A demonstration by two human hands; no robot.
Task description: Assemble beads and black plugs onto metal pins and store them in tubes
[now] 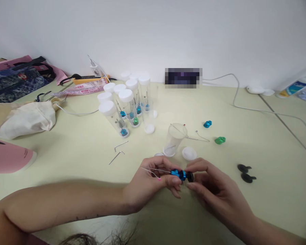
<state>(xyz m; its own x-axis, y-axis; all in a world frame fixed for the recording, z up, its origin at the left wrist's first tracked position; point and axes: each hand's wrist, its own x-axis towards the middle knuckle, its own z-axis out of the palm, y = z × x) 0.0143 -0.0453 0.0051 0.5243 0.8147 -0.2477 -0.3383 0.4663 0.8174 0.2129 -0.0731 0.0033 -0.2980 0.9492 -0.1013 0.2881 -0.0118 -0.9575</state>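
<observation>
My left hand (pixel 153 182) pinches a small blue metal fitting (pixel 175 173) between thumb and fingers. A thin wire (pixel 153 169) runs from it to the left, and a small pink bead (pixel 159 178) shows by the palm. At the fitting's right end is a black round knob (pixel 190 176), held between the thumb and fingers of my right hand (pixel 216 187). The two parts are in line and appear to be joined. Just beyond my hands stand an open clear tube (pixel 173 141) and a loose white cap (pixel 189 153).
Several white-capped clear tubes (pixel 126 96) stand at centre left, holding blue or green fittings. Two hex keys (pixel 116 157) lie nearer. To the right lie a blue fitting (pixel 207 124), a green fitting (pixel 220 140) and black knobs (pixel 248 178). A cable (pixel 234 95) crosses behind.
</observation>
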